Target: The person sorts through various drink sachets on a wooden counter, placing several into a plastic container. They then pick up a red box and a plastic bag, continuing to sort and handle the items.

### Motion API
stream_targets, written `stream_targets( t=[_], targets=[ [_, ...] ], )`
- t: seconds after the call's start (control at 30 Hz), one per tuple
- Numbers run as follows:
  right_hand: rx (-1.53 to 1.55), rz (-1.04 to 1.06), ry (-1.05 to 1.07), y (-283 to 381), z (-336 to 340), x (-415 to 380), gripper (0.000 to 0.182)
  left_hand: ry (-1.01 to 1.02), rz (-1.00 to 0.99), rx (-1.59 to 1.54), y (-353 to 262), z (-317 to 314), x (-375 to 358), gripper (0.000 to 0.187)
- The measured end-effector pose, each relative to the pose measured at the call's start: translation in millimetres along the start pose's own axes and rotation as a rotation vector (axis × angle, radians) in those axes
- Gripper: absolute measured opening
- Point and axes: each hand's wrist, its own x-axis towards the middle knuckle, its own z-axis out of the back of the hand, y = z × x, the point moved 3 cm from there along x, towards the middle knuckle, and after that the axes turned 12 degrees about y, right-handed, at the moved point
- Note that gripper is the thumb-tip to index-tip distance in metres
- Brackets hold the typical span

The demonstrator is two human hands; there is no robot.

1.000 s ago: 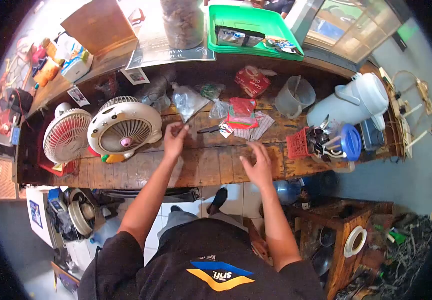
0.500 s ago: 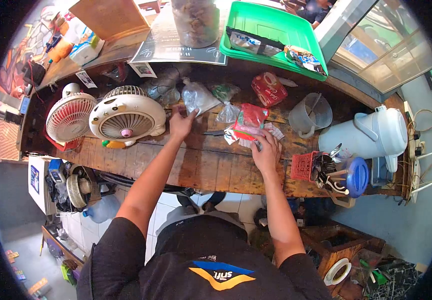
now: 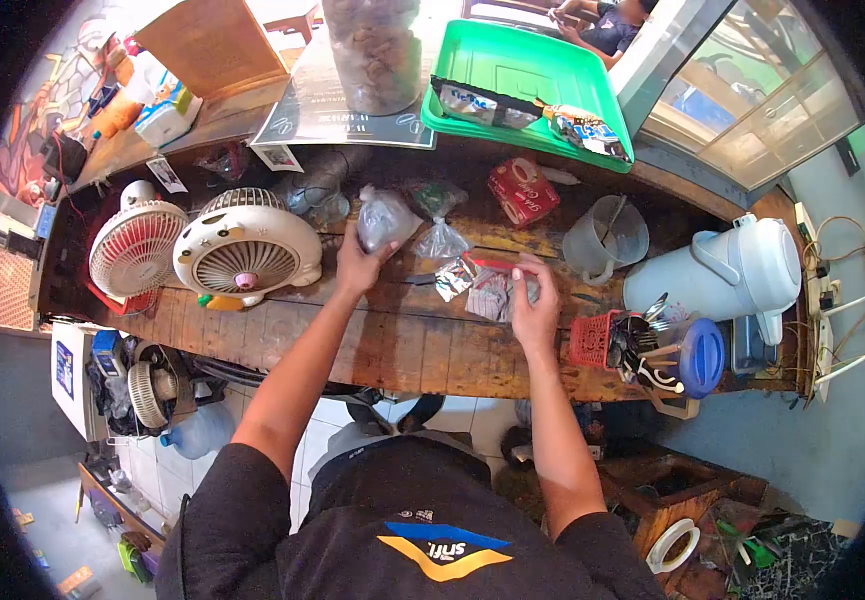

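Observation:
My left hand [image 3: 360, 262] is closed around a clear plastic bag [image 3: 387, 220] with whitish contents, lifted at least partly off the wooden counter [image 3: 402, 350]. My right hand [image 3: 534, 300] is closed, its fingertips at the end of a thin red plastic packet [image 3: 494, 265], seen almost edge-on. Just left of that hand lie small printed paper sachets [image 3: 490, 300] and a white-and-dark sachet [image 3: 452, 280]. Between the hands and farther back rests a knotted clear bag [image 3: 442, 240]. Behind the right hand sits a red box [image 3: 522, 192].
Two fans, one white [image 3: 247, 250] and one with a red back [image 3: 134, 250], stand at left. At right are a clear pitcher [image 3: 604, 240], a red cutlery basket [image 3: 589, 342] and a pale blue thermos [image 3: 717, 270]. A green tray [image 3: 522, 75] tops the shelf; a person [image 3: 607, 30] sits beyond.
My left hand has closed around the clear bag and raised it. The red packet, lying broad side up before, now shows as a narrow strip at my right fingers.

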Motion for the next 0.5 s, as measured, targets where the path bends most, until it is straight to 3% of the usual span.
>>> stream_targets(
  t=[0.23, 0.33, 0.4, 0.5],
  targets=[
    [0.267, -0.061, -0.06, -16, 8, 1, 0.011, -0.017, -0.003, -0.049, 27, 9, -23, 0.062],
    [0.234, -0.099, 0.077, -24, 6, 7, 0.016, -0.053, -0.082, -0.073, 19, 13, -29, 0.063],
    [0.226, -0.152, 0.284, -26, 1, 16, 0.022, -0.043, 0.037, 0.039, -3, 16, -39, 0.062],
    [0.185, -0.153, 0.182, -34, 5, 45, 0.034, -0.008, 0.098, 0.054, 19, 13, -37, 0.062]
  ],
)
